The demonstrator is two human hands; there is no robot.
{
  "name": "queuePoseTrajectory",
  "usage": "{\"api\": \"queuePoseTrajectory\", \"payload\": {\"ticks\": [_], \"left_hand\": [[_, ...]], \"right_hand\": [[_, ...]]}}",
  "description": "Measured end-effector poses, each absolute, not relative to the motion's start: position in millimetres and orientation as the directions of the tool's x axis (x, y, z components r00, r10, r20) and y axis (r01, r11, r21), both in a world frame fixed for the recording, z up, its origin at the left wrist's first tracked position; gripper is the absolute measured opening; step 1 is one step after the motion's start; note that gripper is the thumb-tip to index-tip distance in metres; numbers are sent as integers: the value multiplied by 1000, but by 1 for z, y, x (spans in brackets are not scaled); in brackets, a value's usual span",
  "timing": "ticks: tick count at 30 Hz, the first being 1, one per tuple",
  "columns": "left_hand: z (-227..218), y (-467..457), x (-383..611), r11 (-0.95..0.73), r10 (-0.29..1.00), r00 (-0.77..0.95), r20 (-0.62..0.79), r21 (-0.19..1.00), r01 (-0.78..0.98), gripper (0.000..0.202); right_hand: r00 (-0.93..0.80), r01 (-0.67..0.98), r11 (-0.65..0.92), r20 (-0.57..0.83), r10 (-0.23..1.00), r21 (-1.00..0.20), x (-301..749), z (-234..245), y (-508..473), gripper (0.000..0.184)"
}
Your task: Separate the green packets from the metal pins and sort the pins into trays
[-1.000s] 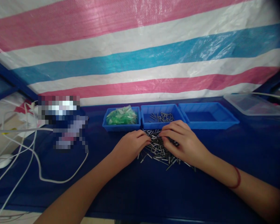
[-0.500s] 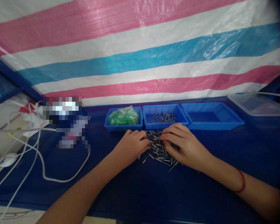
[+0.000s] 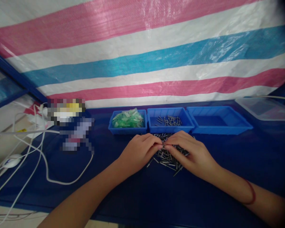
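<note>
A heap of thin silvery metal pins (image 3: 166, 158), like nails or blind rivets, lies on the dark blue tabletop. Over it, my left hand (image 3: 142, 148) and my right hand (image 3: 190, 148) meet fingertip to fingertip. Each pinches with thumb and forefinger, and a thin metal pin seems to lie between them, mostly hidden by the fingers. Just behind stands a blue bin (image 3: 152, 129) with more pins in it. Left of that, another bin (image 3: 112, 130) holds green plastic packets (image 3: 127, 119). A third blue bin (image 3: 218, 128) on the right has nothing visible inside.
White cables (image 3: 61, 183) loop across the left of the blue table (image 3: 133, 202), near a pixelated patch. A clear plastic lid or sheet (image 3: 263, 109) lies at the back right. Striped sheeting (image 3: 142, 63) hangs behind the bins.
My left hand has risen off the heap's left side and moved right to meet my right hand. Both now pinch at one spot above the pins. The view has shifted slightly.
</note>
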State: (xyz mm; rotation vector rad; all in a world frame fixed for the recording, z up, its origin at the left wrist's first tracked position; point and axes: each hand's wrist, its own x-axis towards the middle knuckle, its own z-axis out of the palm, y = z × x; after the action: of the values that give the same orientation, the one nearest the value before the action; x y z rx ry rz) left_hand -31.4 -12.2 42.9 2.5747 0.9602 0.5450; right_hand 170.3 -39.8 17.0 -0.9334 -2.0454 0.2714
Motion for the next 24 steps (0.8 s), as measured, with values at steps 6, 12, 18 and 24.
{"api": "queuePoseTrajectory", "payload": {"ticks": [6, 12, 18, 24], "left_hand": [[39, -13, -31, -717, 661, 707, 250, 489, 498, 19], [36, -13, -30, -716, 658, 715, 234, 486, 501, 19], [35, -12, -30, -736, 635, 728, 258, 488, 469, 18], [45, -12, -33, -687, 704, 658, 268, 494, 533, 19]], "right_hand": [[-303, 499, 685, 633, 712, -531, 170, 18, -41, 8], [-299, 479, 691, 639, 709, -542, 168, 16, -42, 9], [-319, 458, 725, 666, 674, -514, 168, 16, -42, 15], [-348, 543, 722, 668, 658, -429, 175, 17, -33, 10]]}}
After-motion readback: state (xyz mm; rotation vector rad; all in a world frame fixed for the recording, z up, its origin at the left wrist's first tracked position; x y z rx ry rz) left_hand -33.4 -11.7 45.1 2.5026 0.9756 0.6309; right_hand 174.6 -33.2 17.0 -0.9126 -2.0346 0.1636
